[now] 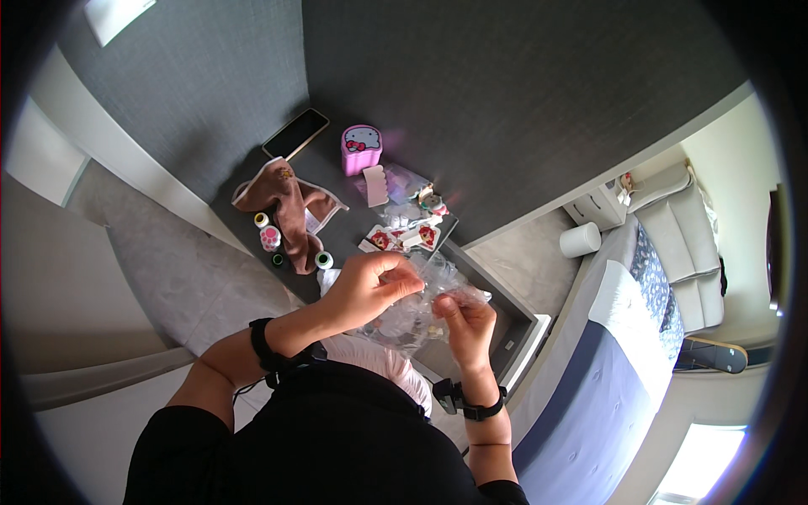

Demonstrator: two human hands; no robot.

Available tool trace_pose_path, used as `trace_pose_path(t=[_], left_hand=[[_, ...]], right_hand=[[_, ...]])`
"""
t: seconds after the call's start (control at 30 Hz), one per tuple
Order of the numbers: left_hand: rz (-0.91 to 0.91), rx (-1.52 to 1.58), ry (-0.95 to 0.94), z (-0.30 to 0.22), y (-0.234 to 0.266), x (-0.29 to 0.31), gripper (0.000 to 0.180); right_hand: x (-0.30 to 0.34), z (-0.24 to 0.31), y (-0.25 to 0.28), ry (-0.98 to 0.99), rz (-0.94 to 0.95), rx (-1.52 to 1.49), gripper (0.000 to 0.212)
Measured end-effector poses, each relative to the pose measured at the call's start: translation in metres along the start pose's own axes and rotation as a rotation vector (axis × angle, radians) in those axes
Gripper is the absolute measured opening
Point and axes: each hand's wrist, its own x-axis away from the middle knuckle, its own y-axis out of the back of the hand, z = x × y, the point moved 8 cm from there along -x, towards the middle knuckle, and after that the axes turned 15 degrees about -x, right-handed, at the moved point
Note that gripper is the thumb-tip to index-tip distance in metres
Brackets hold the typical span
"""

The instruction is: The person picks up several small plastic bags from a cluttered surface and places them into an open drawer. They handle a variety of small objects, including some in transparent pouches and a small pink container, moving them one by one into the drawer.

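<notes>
Both my hands are close together over the front of a dark desk. A crinkled clear plastic bag hangs between them, with small things inside that I cannot make out. My left hand pinches near the bag's upper edge, thumb against the fingers. On the other side, my right hand grips the bag between thumb and curled fingers. Just beyond them lie red-and-white cartoon cards and more clear wrapping with small trinkets.
An open drawer juts out at the right. On the desk are a brown cloth, several small bottles, a pink cartoon box and a phone against the wall. A bed stands farther right, beside a white bin.
</notes>
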Motion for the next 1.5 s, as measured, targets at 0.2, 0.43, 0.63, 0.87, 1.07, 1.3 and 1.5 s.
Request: trace_pose_path(t=[0.2, 0.43, 0.63, 0.87, 1.07, 1.3, 1.5], left_hand=[[0.023, -0.062, -0.060, -0.004, 0.005, 0.005, 0.028], [0.062, -0.069, -0.064, -0.004, 0.002, 0.009, 0.027], [0.099, -0.137, -0.069, -0.002, 0.006, 0.010, 0.014], [0.040, -0.372, -0.288, -0.014, 0.002, 0.013, 0.004], [0.035, -0.485, -0.346, -0.016, 0.001, 0.013, 0.004], [0.023, -0.387, -0.372, -0.026, -0.001, 0.013, 0.023], [-0.040, -0.244, -0.423, -0.031, -0.009, 0.007, 0.020]], right_hand=[[-0.003, 0.013, 0.013, 0.107, -0.148, -0.060, 0.011], [0.000, 0.011, 0.017, 0.164, -0.151, -0.097, 0.009], [-0.005, 0.030, 0.030, 0.212, -0.169, -0.087, 0.030], [-0.013, 0.081, -0.015, 0.474, 0.104, 0.705, 0.023], [-0.011, 0.076, -0.011, 0.490, 0.115, 0.668, 0.011], [-0.012, 0.074, -0.025, 0.406, 0.194, 0.523, 0.008], [-0.011, 0.082, -0.053, 0.549, 0.277, 0.638, 0.008]])
